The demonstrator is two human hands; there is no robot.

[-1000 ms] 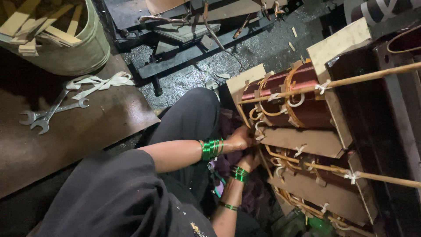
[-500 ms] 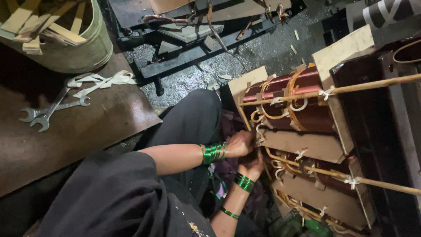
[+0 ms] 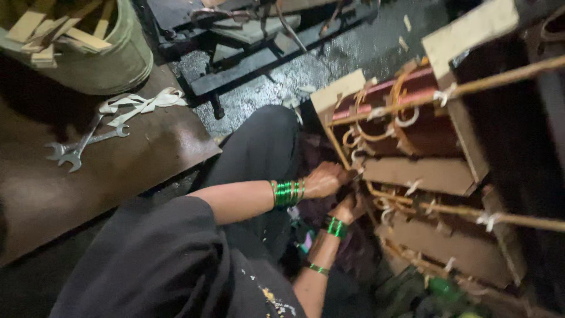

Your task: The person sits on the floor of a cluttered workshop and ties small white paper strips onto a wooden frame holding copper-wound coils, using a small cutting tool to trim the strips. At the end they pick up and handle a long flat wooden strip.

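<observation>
Left hand (image 3: 326, 179) and right hand (image 3: 347, 209) both pressed against the wound coil assembly (image 3: 412, 176), at its tan wire leads (image 3: 359, 156). Fingers curled; can't tell what either grip holds. Spanners (image 3: 76, 147) well off to the left on brown board (image 3: 135, 171).

Glossy green bangles (image 3: 287, 192) beside reddish wound coils (image 3: 412, 115), matt brown pressboard sheets (image 3: 424, 174) between them, dull metal spanners (image 3: 79, 147) on a matt board (image 3: 141, 159), wet rough floor (image 3: 329, 65)
</observation>
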